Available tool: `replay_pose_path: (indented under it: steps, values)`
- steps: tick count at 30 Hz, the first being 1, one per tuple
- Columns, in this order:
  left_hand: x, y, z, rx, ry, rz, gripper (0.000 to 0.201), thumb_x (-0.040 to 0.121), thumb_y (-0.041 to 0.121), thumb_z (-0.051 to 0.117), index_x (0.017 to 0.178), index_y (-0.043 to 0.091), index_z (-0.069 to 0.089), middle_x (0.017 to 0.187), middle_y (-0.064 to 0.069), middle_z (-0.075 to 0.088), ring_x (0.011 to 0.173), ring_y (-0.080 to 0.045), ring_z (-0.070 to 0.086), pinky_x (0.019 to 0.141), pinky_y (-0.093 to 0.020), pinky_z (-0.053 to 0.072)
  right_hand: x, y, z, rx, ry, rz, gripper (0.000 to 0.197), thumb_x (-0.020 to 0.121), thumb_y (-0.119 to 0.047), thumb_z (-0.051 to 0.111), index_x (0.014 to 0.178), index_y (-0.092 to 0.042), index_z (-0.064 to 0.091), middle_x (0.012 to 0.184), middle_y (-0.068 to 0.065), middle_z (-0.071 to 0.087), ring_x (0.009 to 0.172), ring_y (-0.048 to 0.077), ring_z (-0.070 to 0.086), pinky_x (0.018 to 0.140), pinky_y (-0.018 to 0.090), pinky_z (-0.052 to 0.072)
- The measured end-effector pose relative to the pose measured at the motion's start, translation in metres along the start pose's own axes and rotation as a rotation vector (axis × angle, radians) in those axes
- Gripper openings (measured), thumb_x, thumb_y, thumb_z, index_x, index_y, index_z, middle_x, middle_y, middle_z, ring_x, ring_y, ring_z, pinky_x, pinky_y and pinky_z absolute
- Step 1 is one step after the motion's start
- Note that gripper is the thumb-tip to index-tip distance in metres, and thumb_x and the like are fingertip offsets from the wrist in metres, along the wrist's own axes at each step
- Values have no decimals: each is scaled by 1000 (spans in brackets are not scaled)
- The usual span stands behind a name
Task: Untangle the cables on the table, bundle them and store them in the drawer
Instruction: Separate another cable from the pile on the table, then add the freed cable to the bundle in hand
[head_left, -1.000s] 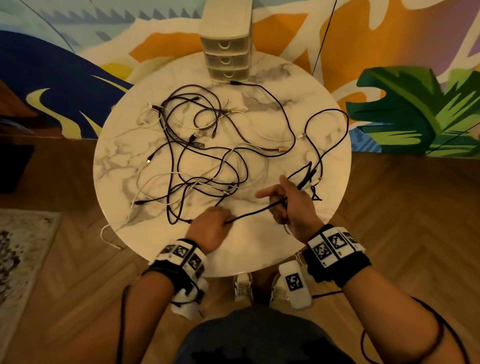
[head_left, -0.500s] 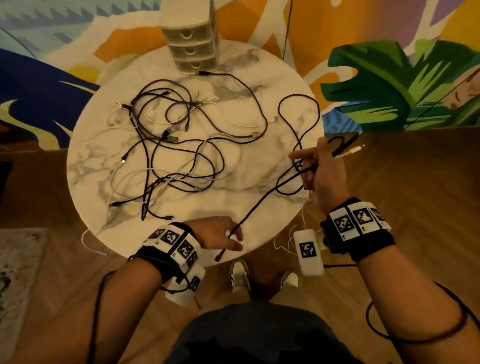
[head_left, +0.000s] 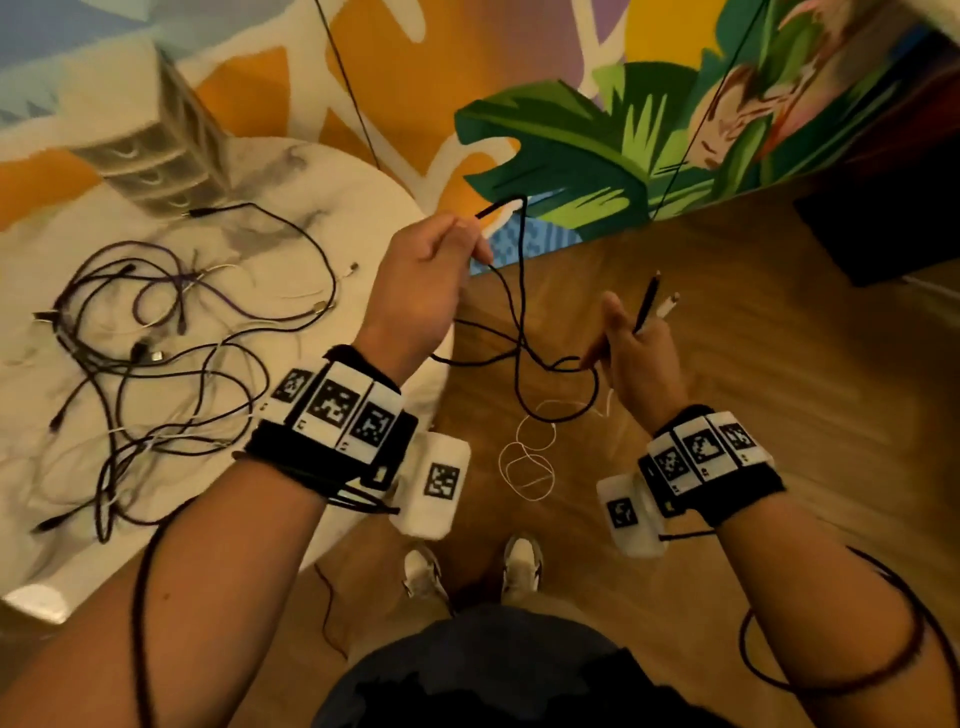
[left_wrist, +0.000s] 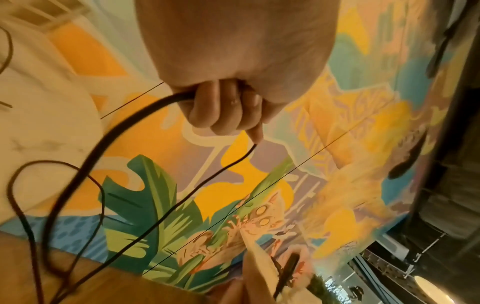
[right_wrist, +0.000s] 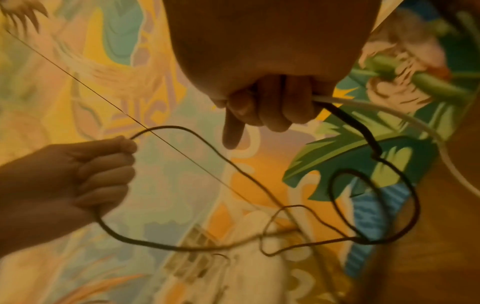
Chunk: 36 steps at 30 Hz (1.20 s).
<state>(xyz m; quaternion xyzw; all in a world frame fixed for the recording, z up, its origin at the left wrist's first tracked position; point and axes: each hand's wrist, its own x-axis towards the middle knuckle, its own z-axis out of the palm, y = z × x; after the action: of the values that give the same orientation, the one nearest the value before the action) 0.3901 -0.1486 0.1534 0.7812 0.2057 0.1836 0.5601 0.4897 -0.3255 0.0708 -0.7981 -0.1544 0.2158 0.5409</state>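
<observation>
Both hands raised off the table (head_left: 218, 519): left hand (head_left: 421, 280) fisted on black cable (head_left: 519, 322), right hand (head_left: 641, 358) clutching its other end plus a white cable (head_left: 530, 447), loops sagging between.

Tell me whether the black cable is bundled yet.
Not bundled: black cable hangs in loose loops between left hand and right hand.
</observation>
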Motion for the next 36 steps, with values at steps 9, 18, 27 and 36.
replay_pose_path:
  steps: [9,18,27,36]
  values:
    - [20,30,26,-68,-12,127,33,100,22,36,77,12,57,45,11,33,42,-6,27,43,-19,23,-6,79,-69,-326,96,242,69,98,-52,27,59,-7,63,59,3,58,55,17,55,56,28,38]
    - [-41,-130,47,380,-168,-326,25,98,26,39,85,18,59,62,-6,60,57,-23,57,58,-40,49,-5,93,-101,-382,202,298,73,94,-60,25,52,-12,59,55,3,58,54,23,57,62,32,43]
    - [-41,-119,114,668,-701,-226,51,91,34,53,138,20,38,141,-4,37,125,-24,44,103,-38,40,-15,53,-108,-215,179,112,68,97,-55,25,61,-11,63,54,2,55,45,5,51,54,25,39]
    - [3,32,145,-301,-684,-103,24,98,12,38,117,9,53,100,-5,60,83,-10,59,72,-21,50,-2,-47,-79,104,1,-136,54,101,-43,22,92,-14,67,88,6,69,76,24,65,64,27,54]
